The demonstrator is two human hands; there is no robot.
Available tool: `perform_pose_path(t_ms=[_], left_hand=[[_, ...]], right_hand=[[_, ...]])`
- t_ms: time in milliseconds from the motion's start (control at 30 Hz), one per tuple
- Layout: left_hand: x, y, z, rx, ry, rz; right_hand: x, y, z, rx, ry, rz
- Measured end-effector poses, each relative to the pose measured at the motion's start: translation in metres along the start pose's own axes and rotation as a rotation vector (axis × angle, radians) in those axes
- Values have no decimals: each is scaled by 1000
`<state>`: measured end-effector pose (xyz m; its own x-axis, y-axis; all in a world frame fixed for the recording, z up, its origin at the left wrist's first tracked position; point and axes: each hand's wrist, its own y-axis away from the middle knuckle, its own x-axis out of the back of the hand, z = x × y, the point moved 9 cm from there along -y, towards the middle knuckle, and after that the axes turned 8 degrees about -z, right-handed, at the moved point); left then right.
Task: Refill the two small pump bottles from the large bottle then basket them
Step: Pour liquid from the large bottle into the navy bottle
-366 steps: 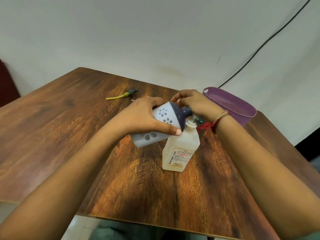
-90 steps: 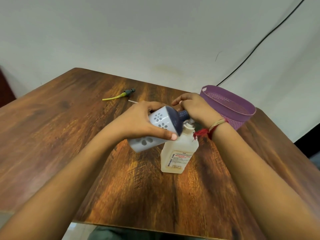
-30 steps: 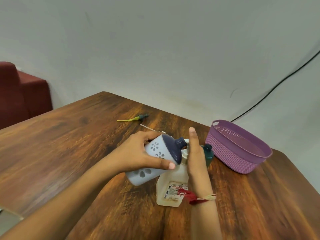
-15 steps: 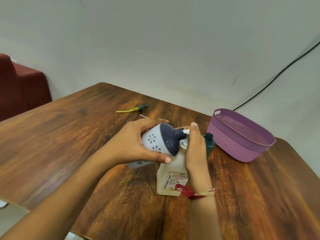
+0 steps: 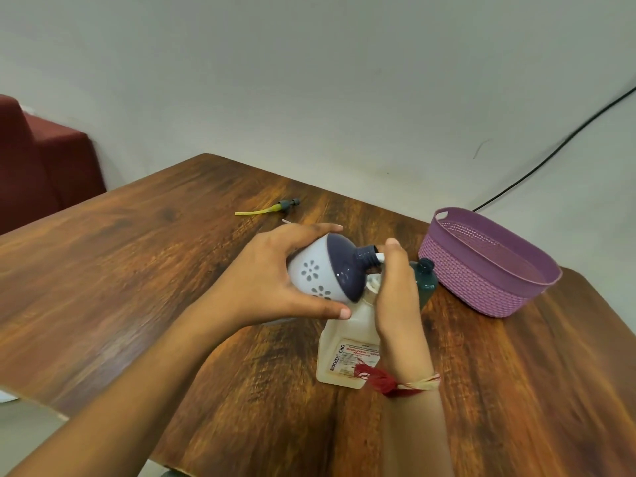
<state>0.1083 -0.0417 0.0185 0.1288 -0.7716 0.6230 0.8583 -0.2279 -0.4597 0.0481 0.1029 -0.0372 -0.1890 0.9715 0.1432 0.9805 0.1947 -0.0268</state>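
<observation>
My left hand (image 5: 261, 280) grips a small white bottle with a dark purple top and flower cut-outs (image 5: 320, 273), tilted so its open neck points right. The large clear bottle with a printed label (image 5: 344, 356) stands on the wooden table (image 5: 137, 287) just below it. Its white pump spout reaches into the small bottle's neck. My right hand (image 5: 395, 297) lies over the pump head, fingers stretched away from me. A small teal bottle (image 5: 426, 280) with an open neck stands right behind that hand.
A purple woven basket (image 5: 481, 294) sits at the right of the table. A pump head with a yellow tube (image 5: 272, 208) and a thin white straw (image 5: 285, 221) lie toward the back. A dark red seat (image 5: 41, 166) stands at the left.
My right hand went from curled over the pump to stretched flat against it. The small bottle stays at the spout in my left hand. My view rose and shifted left.
</observation>
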Motion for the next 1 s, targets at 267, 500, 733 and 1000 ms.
perform_pose_path(t_ms=[267,500,733,1000], left_hand=[[-6,1,-5,14,-21,-34],[-5,1,-4,26,25,-39],[-2,-1,-1,7,-9,-20],[-3,0,-1,19,-41,-26]], right_hand=[[9,5,-32,296,28,23],[9,12,-30,282,79,79],[13,14,-38,288,-52,52],[16,21,-43,378,87,182]])
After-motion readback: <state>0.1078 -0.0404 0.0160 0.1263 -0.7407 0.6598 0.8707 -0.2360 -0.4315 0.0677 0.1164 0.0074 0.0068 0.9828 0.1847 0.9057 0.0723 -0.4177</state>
